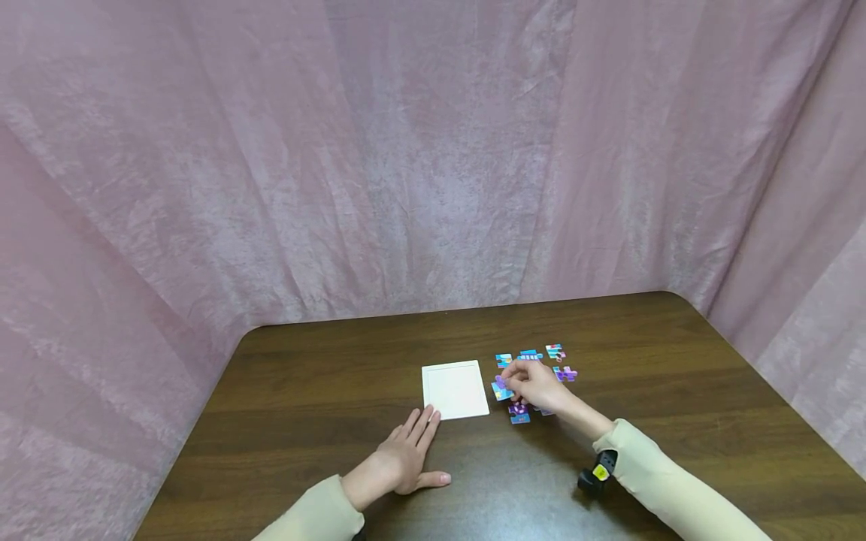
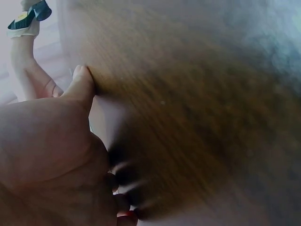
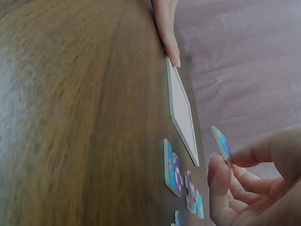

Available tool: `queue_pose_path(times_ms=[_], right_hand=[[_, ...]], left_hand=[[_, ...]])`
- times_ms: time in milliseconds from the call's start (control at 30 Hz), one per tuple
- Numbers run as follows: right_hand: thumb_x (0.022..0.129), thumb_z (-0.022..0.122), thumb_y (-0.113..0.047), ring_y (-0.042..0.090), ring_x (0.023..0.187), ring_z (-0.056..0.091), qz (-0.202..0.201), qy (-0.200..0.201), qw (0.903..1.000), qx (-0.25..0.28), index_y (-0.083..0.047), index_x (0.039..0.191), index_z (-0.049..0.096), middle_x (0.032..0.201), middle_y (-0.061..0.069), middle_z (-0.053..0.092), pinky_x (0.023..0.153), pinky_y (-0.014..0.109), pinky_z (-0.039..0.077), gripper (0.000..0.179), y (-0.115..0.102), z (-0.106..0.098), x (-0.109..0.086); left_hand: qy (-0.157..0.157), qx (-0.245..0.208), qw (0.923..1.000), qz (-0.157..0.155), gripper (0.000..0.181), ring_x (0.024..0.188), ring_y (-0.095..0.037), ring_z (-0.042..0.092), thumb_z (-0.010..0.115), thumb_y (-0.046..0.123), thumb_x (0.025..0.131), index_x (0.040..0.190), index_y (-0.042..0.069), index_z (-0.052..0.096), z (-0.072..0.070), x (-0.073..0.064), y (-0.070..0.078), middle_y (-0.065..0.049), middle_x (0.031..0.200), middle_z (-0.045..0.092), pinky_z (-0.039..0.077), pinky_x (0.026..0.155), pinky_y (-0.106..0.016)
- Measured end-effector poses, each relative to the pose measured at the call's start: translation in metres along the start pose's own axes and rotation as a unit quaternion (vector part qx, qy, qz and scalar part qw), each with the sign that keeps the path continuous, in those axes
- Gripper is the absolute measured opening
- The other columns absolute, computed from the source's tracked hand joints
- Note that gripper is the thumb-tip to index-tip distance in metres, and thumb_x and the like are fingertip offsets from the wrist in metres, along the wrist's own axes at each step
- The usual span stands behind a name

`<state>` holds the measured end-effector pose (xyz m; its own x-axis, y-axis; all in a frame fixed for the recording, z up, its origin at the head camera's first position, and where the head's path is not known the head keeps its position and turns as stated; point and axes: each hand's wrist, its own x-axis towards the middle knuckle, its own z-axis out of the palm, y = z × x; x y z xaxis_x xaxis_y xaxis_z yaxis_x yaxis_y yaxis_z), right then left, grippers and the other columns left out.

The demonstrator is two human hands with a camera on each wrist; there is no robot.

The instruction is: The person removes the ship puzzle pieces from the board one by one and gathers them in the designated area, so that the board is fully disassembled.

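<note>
Between thumb and forefinger, my right hand (image 1: 537,387) pinches a blue and purple jigsaw piece (image 3: 221,142), raised off the table in the right wrist view. Just left of it lies a white square puzzle tray (image 1: 455,390) with a raised rim. My left hand (image 1: 407,453) lies flat with straight fingers, its fingertips touching the tray's near left corner. Beneath and around the right hand are loose pieces, among them a purple and blue piece (image 1: 519,413) on the near side. The right hand partly covers some of them. In the left wrist view the left palm (image 2: 51,155) shows, while the tray is mostly hidden.
Farther back on the brown wooden table (image 1: 325,376) are a small blue piece (image 1: 504,360), a striped piece (image 1: 531,355), a red and blue piece (image 1: 555,351) and a purple piece (image 1: 566,373). A pink curtain (image 1: 433,165) hangs behind the table.
</note>
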<state>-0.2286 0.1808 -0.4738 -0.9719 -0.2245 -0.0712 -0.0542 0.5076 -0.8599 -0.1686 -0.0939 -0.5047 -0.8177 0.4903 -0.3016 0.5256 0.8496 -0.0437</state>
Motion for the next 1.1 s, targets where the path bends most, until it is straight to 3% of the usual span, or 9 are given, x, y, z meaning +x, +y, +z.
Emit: queue_pose_path(times_ms=[167, 400, 533, 733, 833, 967, 1100], right_hand=[[0.092, 0.053, -0.004, 0.018, 0.067, 0.062, -0.002, -0.006, 1.0000, 0.001, 0.002, 0.102, 0.062, 0.075, 0.010, 0.065, 0.057, 0.029, 0.051, 0.014, 0.003, -0.007, -0.004], [0.092, 0.056, -0.005, 0.017, 0.067, 0.061, 0.011, 0.001, 0.9999, 0.007, 0.003, 0.102, 0.061, 0.076, 0.010, 0.066, 0.057, 0.028, 0.050, 0.013, 0.008, -0.014, -0.007], [0.093, 0.057, -0.005, 0.017, 0.067, 0.060, 0.013, 0.007, 0.9999, 0.008, 0.003, 0.101, 0.060, 0.074, 0.011, 0.065, 0.057, 0.028, 0.051, 0.013, 0.011, -0.018, -0.009], [0.093, 0.058, -0.006, 0.017, 0.067, 0.062, 0.009, 0.009, 0.9999, 0.002, 0.005, 0.102, 0.060, 0.074, 0.011, 0.067, 0.056, 0.029, 0.052, 0.014, 0.018, -0.024, -0.013], [0.091, 0.059, -0.005, 0.016, 0.066, 0.063, 0.015, 0.016, 0.9997, -0.006, 0.003, 0.102, 0.061, 0.074, 0.010, 0.068, 0.055, 0.027, 0.051, 0.013, 0.023, -0.028, -0.014], [0.090, 0.058, -0.005, 0.015, 0.067, 0.063, 0.024, 0.027, 0.9992, -0.015, 0.002, 0.102, 0.062, 0.075, 0.009, 0.069, 0.056, 0.027, 0.051, 0.014, 0.027, -0.033, -0.015], [0.092, 0.056, -0.006, 0.016, 0.069, 0.062, 0.032, 0.026, 0.9991, -0.013, 0.003, 0.103, 0.062, 0.078, 0.007, 0.069, 0.057, 0.026, 0.051, 0.015, 0.029, -0.037, -0.018]], left_hand=[[-0.010, -0.014, 0.9999, 0.004, 0.101, 0.151, -0.028, 0.011, 0.025, 0.081, 0.085, 0.157, 0.015, -0.001, -0.009, -0.005, 0.002, -0.006, 0.165, 0.000, 0.028, 0.118, -0.042], [-0.015, -0.018, 0.9997, -0.001, 0.096, 0.150, -0.028, 0.017, 0.042, 0.071, 0.088, 0.156, 0.010, 0.011, -0.025, -0.014, 0.009, -0.008, 0.163, 0.010, 0.030, 0.117, -0.042], [-0.015, -0.020, 0.9997, -0.007, 0.095, 0.149, -0.028, 0.018, 0.046, 0.070, 0.088, 0.155, 0.010, 0.015, -0.029, -0.017, 0.011, -0.008, 0.163, 0.013, 0.031, 0.116, -0.041], [-0.005, -0.007, 1.0000, 0.003, 0.099, 0.150, -0.027, 0.014, 0.030, 0.078, 0.086, 0.157, 0.013, 0.005, -0.006, -0.005, 0.003, -0.006, 0.164, 0.006, 0.029, 0.117, -0.040], [0.010, -0.008, 0.9999, -0.002, 0.099, 0.150, -0.025, 0.015, 0.032, 0.079, 0.085, 0.157, 0.014, 0.008, 0.003, -0.001, 0.002, -0.005, 0.164, 0.008, 0.031, 0.116, -0.039], [0.000, -0.012, 0.9999, -0.011, 0.098, 0.151, -0.024, 0.014, 0.039, 0.075, 0.086, 0.156, 0.014, 0.009, 0.002, 0.001, 0.002, -0.004, 0.164, 0.008, 0.030, 0.117, -0.038], [-0.008, -0.011, 0.9998, -0.014, 0.098, 0.151, -0.024, 0.013, 0.036, 0.076, 0.086, 0.157, 0.015, 0.008, 0.000, 0.000, 0.003, -0.004, 0.164, 0.006, 0.029, 0.118, -0.038]])
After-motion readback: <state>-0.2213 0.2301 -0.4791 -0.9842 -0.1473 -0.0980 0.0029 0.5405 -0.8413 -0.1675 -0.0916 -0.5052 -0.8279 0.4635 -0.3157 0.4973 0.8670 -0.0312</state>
